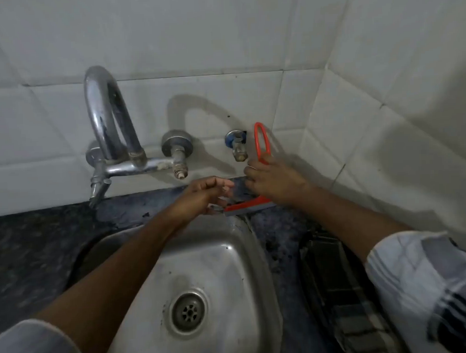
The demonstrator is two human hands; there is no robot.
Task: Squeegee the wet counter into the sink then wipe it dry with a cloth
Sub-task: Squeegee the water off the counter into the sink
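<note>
My right hand (276,182) grips an orange squeegee (262,143) by its looped handle, which sticks up against the tiled wall. Its blade (248,206) rests on the dark speckled counter (37,238) at the far rim of the steel sink (211,260). My left hand (206,195) hovers just left of the blade's end, fingers loosely curled and holding nothing. A dark checked cloth (338,286) lies on the counter to the right of the sink, partly under my right forearm.
A chrome swan-neck tap (109,128) with its mixer bar is fixed to the white tiled wall behind the sink. A small blue-capped valve (237,144) juts out beside the squeegee handle. The wall turns a corner close on the right.
</note>
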